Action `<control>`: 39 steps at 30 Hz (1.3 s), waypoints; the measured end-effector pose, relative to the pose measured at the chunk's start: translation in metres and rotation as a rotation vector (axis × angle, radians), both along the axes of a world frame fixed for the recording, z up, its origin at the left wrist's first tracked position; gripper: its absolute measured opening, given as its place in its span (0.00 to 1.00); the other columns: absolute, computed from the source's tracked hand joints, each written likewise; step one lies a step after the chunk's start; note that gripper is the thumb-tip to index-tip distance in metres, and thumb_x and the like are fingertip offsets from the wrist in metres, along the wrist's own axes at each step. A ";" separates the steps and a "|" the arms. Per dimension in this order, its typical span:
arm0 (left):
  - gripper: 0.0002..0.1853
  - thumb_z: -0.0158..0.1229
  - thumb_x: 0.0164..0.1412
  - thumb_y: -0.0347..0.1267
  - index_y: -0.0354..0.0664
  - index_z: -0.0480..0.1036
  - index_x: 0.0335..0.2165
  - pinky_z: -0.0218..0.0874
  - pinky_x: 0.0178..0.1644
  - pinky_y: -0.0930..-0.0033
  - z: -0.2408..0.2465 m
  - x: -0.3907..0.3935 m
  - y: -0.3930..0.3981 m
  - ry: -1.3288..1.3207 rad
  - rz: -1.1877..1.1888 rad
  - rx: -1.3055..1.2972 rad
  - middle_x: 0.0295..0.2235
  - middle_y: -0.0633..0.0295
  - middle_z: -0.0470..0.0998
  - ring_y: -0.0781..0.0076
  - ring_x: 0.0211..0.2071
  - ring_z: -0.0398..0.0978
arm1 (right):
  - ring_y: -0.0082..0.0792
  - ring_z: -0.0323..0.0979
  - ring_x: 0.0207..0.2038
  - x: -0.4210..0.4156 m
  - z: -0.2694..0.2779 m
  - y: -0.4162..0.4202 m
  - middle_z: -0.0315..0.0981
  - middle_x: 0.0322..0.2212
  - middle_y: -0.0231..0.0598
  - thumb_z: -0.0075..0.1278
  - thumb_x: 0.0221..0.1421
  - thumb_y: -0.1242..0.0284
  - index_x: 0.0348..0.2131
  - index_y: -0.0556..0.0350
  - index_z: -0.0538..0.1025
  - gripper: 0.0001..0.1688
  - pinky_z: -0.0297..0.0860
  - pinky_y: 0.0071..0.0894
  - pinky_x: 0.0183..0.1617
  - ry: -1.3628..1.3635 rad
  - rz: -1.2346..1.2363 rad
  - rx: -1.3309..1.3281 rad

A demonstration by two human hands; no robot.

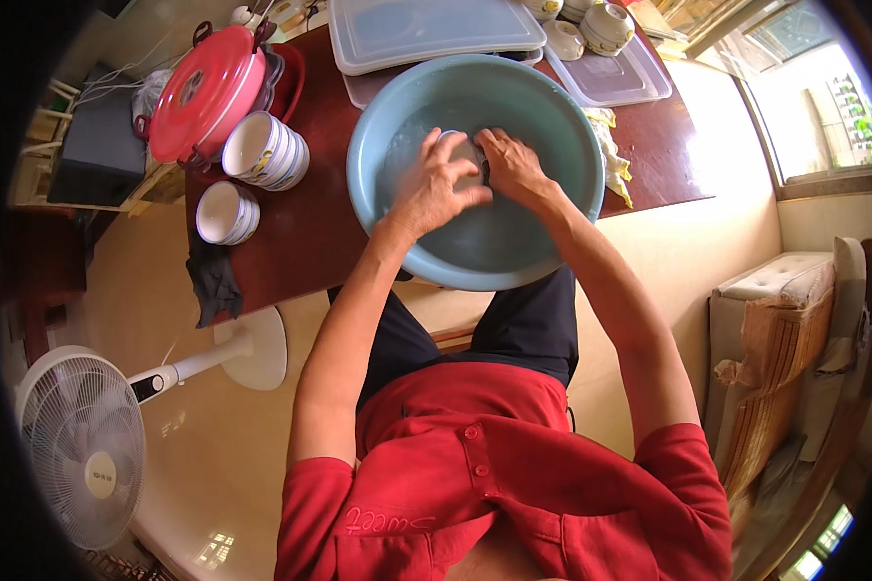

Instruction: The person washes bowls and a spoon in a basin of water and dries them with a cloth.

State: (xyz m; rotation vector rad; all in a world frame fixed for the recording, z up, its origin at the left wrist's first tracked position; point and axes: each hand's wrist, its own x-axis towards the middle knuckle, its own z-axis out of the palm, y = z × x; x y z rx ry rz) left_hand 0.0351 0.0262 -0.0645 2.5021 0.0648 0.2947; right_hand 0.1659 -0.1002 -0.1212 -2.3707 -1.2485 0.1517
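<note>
A large blue-grey plastic basin [465, 250] stands before me at the table's front edge, with what looks like water in it. Both my hands reach inside. My left hand [439, 181] has its fingers and thumb spread and is slightly blurred. Close to its right, my right hand [512, 163] bends its fingers down towards the basin's bottom. Between the two hands shows part of a greyish thing [472, 154], mostly covered, and I cannot tell what it is. Whether my right fingers grip it is hidden.
Stacked patterned bowls [265, 152] and a shorter bowl stack [227, 213] stand left on the dark red table [298, 240], beside a red lidded container [203, 94]. Behind the basin lie a clear plastic lid [436, 33] and upturned bowls [607, 29]. A yellowish cloth [610, 156] lies right; a fan [83, 450] stands left.
</note>
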 end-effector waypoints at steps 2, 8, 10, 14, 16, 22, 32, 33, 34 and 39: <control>0.14 0.63 0.43 0.31 0.42 0.75 0.33 0.46 0.61 0.56 0.005 -0.004 -0.006 0.056 -0.099 0.048 0.55 0.51 0.58 0.47 0.60 0.45 | 0.52 0.68 0.40 -0.001 0.004 0.001 0.67 0.40 0.47 0.44 0.49 0.72 0.39 0.51 0.69 0.14 0.63 0.51 0.43 -0.078 -0.124 -0.087; 0.09 0.60 0.43 0.28 0.39 0.74 0.29 0.41 0.62 0.51 -0.015 -0.002 0.001 0.117 -0.036 0.252 0.55 0.50 0.56 0.45 0.60 0.44 | 0.52 0.66 0.44 0.001 0.004 -0.002 0.66 0.42 0.47 0.47 0.46 0.74 0.39 0.51 0.73 0.16 0.65 0.49 0.45 -0.054 -0.077 -0.105; 0.09 0.58 0.45 0.28 0.39 0.73 0.30 0.41 0.61 0.50 -0.003 -0.004 -0.006 0.063 0.022 0.298 0.52 0.49 0.61 0.49 0.58 0.50 | 0.52 0.66 0.44 -0.003 0.009 -0.003 0.66 0.43 0.48 0.49 0.43 0.76 0.38 0.53 0.74 0.17 0.67 0.46 0.45 -0.008 -0.038 -0.109; 0.09 0.56 0.48 0.29 0.39 0.72 0.32 0.41 0.59 0.45 -0.018 0.001 0.002 0.063 0.059 0.162 0.40 0.50 0.72 0.55 0.49 0.65 | 0.52 0.67 0.44 -0.001 0.016 0.004 0.66 0.40 0.52 0.50 0.40 0.76 0.34 0.56 0.75 0.14 0.67 0.45 0.45 -0.107 -0.259 -0.219; 0.10 0.56 0.50 0.29 0.38 0.71 0.33 0.48 0.55 0.49 -0.019 0.006 0.002 0.077 0.164 0.063 0.34 0.51 0.74 0.55 0.41 0.70 | 0.50 0.67 0.42 0.004 0.012 0.003 0.67 0.39 0.51 0.51 0.40 0.76 0.33 0.57 0.74 0.14 0.67 0.43 0.43 0.051 -0.242 -0.002; 0.08 0.52 0.53 0.28 0.33 0.69 0.32 0.61 0.35 0.65 -0.024 0.015 0.018 0.000 0.362 -0.532 0.26 0.53 0.75 0.65 0.28 0.73 | 0.48 0.69 0.39 -0.016 0.038 0.015 0.67 0.36 0.48 0.53 0.40 0.78 0.35 0.58 0.72 0.16 0.68 0.37 0.41 0.271 0.096 0.544; 0.07 0.51 0.56 0.28 0.35 0.69 0.33 0.59 0.36 0.76 -0.023 0.016 0.027 -0.035 0.196 -1.090 0.27 0.67 0.71 0.82 0.30 0.65 | 0.42 0.70 0.39 -0.007 0.042 0.019 0.69 0.34 0.46 0.49 0.47 0.79 0.41 0.55 0.73 0.18 0.67 0.32 0.41 0.468 -0.198 0.404; 0.07 0.51 0.56 0.28 0.35 0.69 0.33 0.59 0.36 0.77 -0.021 0.017 0.026 -0.056 0.186 -1.146 0.27 0.67 0.71 0.83 0.30 0.65 | 0.44 0.70 0.39 -0.008 0.040 0.018 0.68 0.35 0.46 0.49 0.47 0.80 0.40 0.54 0.73 0.17 0.68 0.34 0.40 0.337 -0.105 0.488; 0.07 0.51 0.57 0.28 0.35 0.68 0.33 0.59 0.35 0.77 -0.019 0.018 0.024 -0.042 0.204 -1.143 0.28 0.67 0.71 0.83 0.30 0.65 | 0.45 0.70 0.39 -0.011 0.038 0.018 0.68 0.36 0.46 0.48 0.46 0.81 0.40 0.53 0.74 0.17 0.68 0.35 0.40 0.205 -0.011 0.569; 0.07 0.50 0.58 0.28 0.36 0.68 0.35 0.59 0.40 0.77 -0.016 0.017 0.026 0.052 0.230 -1.068 0.31 0.67 0.72 0.82 0.33 0.67 | 0.49 0.69 0.36 -0.025 0.046 0.023 0.66 0.35 0.47 0.47 0.49 0.80 0.39 0.54 0.75 0.14 0.68 0.37 0.40 0.117 0.072 0.655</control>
